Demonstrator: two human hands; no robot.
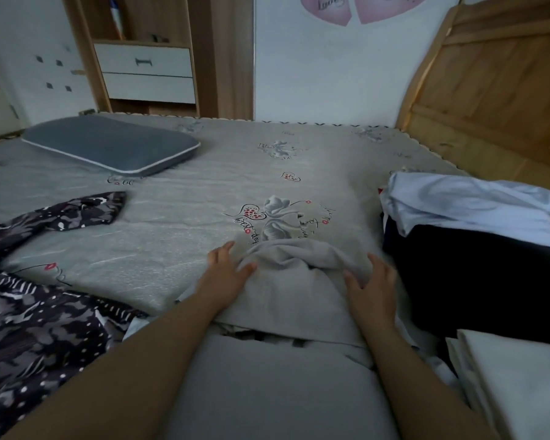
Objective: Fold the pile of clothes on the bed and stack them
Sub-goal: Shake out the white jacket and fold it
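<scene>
Grey fabric fills the bottom centre of the frame, closest to the camera, and runs up into a grey garment [286,293] lying on the bed [178,217] at lower centre. Its far end is bunched into soft folds, touching the flower print on the sheet.

Both forearms reach in from the bottom edge. At the garment's left edge, the left hand [226,274] rests with its fingers [246,268] straight and slightly apart, the thumb lying on the cloth. On the garment's right side, the right hand [373,287] lies flat with its fingers [377,265] spread and relaxed; neither hand pinches or curls round the cloth.

Just right of the garment sits a pile: a dark garment [477,281] below and a pale blue garment [477,204] crumpled on top. Folded white cloth [518,376] lies in the lower right corner, beside the dark one.

Along the left edge, a dark patterned garment [38,319] with white specks sprawls from the lower left up to mid-left. A blue-grey pillow [111,144] lies on the bed at upper left. Behind it stands a wooden cabinet with white drawers [146,74], and a wooden headboard [496,90] rises at upper right.
</scene>
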